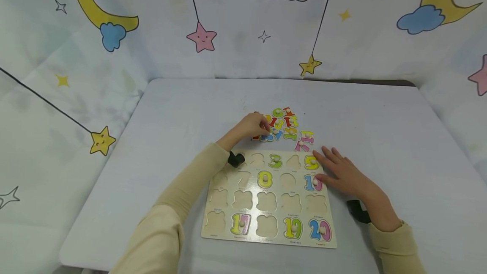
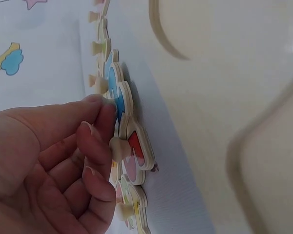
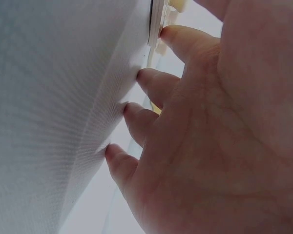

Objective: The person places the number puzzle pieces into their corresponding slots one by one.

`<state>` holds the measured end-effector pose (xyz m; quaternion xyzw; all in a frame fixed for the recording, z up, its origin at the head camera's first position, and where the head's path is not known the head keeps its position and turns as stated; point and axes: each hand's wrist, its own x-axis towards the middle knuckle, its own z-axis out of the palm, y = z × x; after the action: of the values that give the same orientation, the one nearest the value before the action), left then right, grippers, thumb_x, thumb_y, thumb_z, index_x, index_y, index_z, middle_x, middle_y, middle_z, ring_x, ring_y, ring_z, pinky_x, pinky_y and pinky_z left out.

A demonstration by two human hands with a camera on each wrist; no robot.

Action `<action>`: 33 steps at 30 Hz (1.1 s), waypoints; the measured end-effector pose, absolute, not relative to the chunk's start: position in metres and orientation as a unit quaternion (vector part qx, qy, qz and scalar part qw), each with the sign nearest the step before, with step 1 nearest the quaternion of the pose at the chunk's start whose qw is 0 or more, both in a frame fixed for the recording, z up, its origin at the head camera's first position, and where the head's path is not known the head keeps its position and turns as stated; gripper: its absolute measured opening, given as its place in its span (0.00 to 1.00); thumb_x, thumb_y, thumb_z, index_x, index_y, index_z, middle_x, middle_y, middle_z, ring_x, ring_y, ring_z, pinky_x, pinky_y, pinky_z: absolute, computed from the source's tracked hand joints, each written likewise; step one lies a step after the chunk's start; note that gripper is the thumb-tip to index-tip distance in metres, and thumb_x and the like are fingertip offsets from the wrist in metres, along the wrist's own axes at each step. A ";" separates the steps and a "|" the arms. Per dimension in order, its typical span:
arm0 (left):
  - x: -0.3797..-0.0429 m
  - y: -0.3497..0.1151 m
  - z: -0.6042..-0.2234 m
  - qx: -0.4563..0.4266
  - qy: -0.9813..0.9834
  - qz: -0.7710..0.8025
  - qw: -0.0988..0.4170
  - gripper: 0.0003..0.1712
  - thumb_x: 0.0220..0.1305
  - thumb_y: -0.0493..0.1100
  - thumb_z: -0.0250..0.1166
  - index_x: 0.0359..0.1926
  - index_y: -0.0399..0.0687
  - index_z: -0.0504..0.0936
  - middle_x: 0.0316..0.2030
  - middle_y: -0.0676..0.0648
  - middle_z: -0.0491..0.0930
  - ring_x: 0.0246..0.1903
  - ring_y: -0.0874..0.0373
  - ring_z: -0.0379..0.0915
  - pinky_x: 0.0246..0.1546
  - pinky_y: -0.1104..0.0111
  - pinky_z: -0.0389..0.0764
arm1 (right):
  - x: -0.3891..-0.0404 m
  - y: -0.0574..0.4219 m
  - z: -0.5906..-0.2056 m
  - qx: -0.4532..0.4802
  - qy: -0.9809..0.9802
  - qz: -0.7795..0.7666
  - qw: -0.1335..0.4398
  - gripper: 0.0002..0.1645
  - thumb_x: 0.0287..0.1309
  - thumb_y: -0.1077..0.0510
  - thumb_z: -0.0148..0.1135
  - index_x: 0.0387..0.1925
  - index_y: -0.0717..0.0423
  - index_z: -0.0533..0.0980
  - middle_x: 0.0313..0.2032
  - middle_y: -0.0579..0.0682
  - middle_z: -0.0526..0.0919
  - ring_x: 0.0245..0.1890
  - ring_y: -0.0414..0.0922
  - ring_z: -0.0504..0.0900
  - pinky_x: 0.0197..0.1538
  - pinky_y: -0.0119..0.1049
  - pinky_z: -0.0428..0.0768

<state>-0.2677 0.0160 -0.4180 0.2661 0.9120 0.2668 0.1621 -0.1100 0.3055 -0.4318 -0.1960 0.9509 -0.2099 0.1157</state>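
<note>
While left grip (image 1: 254, 125) pinches knob (image 2: 108, 101), right grip (image 1: 344, 173) splayed

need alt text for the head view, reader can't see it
A person's left hand pinches a blue piece among loose number pieces, beyond a partly filled number board on a white table; the right hand rests at the board's right edge.
</note>
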 end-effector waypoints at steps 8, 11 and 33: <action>-0.261 0.013 -0.417 0.255 0.907 0.291 0.169 0.06 0.59 0.42 0.67 0.35 0.45 0.83 0.28 0.51 0.79 0.28 0.60 0.73 0.32 0.71 0.71 | -0.111 0.306 -0.433 -0.199 0.950 -0.214 0.111 0.45 0.59 0.40 0.58 0.70 0.55 0.54 0.69 0.65 0.47 0.67 0.65 0.39 0.60 0.66 0.42; -0.258 0.011 -0.417 0.243 0.905 0.307 0.168 0.06 0.59 0.42 0.67 0.35 0.45 0.84 0.28 0.52 0.80 0.26 0.60 0.73 0.30 0.71 0.72 | -0.111 0.307 -0.433 -0.197 0.951 -0.213 0.112 0.45 0.59 0.40 0.58 0.70 0.56 0.54 0.69 0.65 0.47 0.67 0.65 0.39 0.60 0.65 0.42; -0.254 0.005 -0.416 0.240 0.878 0.351 0.220 0.07 0.56 0.41 0.69 0.34 0.42 0.84 0.20 0.48 0.80 0.20 0.56 0.74 0.23 0.71 0.71 | -0.111 0.304 -0.431 -0.194 0.950 -0.215 0.119 0.46 0.59 0.40 0.58 0.71 0.54 0.53 0.69 0.65 0.47 0.67 0.64 0.38 0.60 0.65 0.42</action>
<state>-0.2537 0.0054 -0.4160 0.2403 0.8776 0.3513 0.2204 -0.1108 0.3040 -0.4312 -0.1941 0.9497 -0.2150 0.1193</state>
